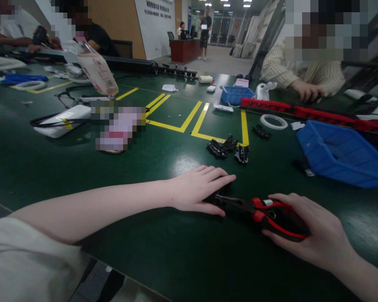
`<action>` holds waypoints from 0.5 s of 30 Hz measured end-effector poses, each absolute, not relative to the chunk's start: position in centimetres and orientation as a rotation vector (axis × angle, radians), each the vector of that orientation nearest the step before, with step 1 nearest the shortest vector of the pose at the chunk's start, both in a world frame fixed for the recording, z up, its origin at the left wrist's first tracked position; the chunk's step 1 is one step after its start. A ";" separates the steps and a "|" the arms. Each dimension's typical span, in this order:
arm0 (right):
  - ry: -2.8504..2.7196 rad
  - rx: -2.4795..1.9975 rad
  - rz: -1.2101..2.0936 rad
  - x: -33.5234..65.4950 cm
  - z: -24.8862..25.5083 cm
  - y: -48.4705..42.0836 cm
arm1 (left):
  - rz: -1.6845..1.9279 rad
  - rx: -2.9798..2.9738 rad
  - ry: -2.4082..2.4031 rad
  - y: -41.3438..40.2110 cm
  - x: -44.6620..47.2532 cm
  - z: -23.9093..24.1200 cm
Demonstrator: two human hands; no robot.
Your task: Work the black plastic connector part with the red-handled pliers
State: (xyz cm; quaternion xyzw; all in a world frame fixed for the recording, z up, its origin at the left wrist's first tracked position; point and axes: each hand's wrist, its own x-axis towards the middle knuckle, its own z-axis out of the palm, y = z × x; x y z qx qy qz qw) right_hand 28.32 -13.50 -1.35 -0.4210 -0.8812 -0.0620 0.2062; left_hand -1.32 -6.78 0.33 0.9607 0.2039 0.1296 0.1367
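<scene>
My left hand [198, 188] lies curled over a small black part [219, 196] on the green table [176, 243], fingers wrapped round it. My right hand [305, 228] grips the red and black handles of a pair of pliers [264, 214]. The pliers' thin black jaws point left and reach into the black part under my left fingers. Most of the part is hidden by my hand.
Several loose black parts [228, 147] lie just beyond my hands by yellow floor-style tape lines [197, 126]. A blue bin [343, 153] sits at the right, a smaller blue tray [234, 94] and a tape ring [274, 121] farther back. Other people work across the table.
</scene>
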 end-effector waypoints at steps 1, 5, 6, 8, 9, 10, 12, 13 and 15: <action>-2.446 -1.173 -0.191 28.2 -1.3 -13.6 | 0.373 2.782 0.580 -6.8 -1.3 0.4; -2.402 -1.201 -0.203 27.9 -1.2 -14.0 | 0.366 2.791 0.513 -6.7 -1.2 0.3; -2.399 -1.201 -0.200 27.8 -1.1 -14.1 | 0.373 2.793 0.499 -6.7 -1.2 0.2; -2.403 -1.199 -0.195 27.8 -1.1 -14.1 | 0.388 2.794 0.478 -6.7 -1.2 0.2; -2.406 -1.197 -0.193 27.7 -1.1 -14.1 | 0.396 2.790 0.473 -6.6 -1.2 0.1; -2.409 -1.191 -0.192 27.7 -1.1 -14.1 | 0.406 2.781 0.469 -6.6 -1.2 0.1; -2.409 -1.172 -0.184 27.7 -1.1 -14.1 | 0.433 2.742 0.459 -6.6 -1.3 0.1; -2.408 -1.161 -0.175 27.7 -1.1 -14.1 | 0.452 2.718 0.452 -6.6 -1.3 0.1; -2.408 -1.144 -0.147 27.6 -1.1 -14.1 | 0.479 2.680 0.440 -6.6 -1.3 0.1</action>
